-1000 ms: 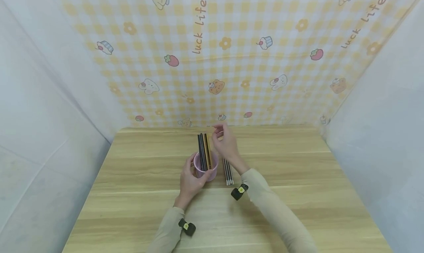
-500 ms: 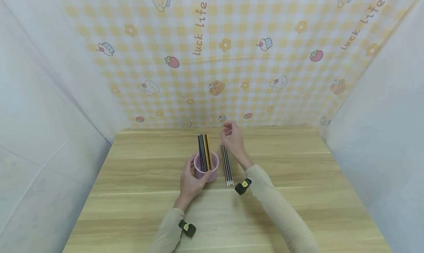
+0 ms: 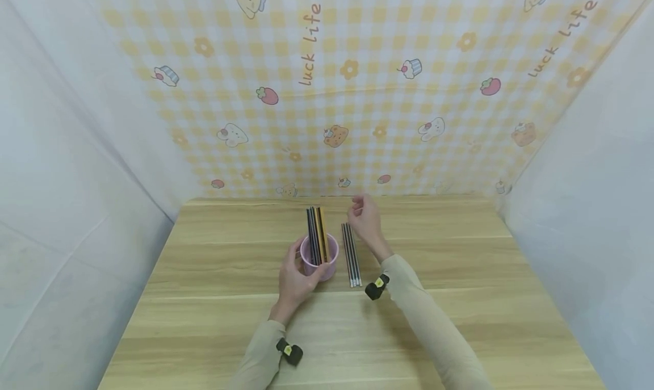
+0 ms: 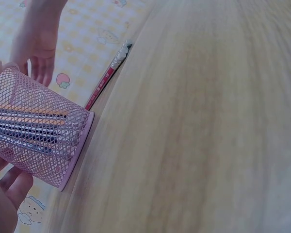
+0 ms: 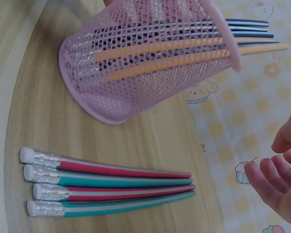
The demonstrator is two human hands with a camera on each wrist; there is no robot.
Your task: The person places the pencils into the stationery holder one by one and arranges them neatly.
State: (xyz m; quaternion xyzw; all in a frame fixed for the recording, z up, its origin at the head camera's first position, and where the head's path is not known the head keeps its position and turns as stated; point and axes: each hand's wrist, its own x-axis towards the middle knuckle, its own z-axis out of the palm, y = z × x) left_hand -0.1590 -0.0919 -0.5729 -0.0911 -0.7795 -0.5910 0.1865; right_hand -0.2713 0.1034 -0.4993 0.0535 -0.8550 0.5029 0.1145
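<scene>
Since the earlier head frames, the right hand (image 3: 365, 219) has shifted away from the pink mesh pen cup (image 3: 331, 269), uncovering more of the four eraser-tipped pencils (image 3: 351, 256); the left hand (image 3: 296, 279) and cup have hardly moved. From the head, the cup sits on the desk (image 3: 230, 265), left of the loose pencils, with black and yellow pencils (image 3: 318, 231) standing bunched inside. The left hand grips its side, thumb near the front rim. Those long pencils rise well above the rim, so a knock to their tops could tip the cup if that grip slackened.

At the left wrist, the left hand's fingers wrap the mesh while the cup's base meets the desk. One loose pencil shows red beyond it; the others are hidden.

At the right wrist, the right hand's fingers are loosely bent and hold nothing. Two red and two teal pencils lie side by side just beside the cup, unheld; a brush from a fingertip or sleeve could roll or scatter them, and a sliding cup base could push them askew.
</scene>
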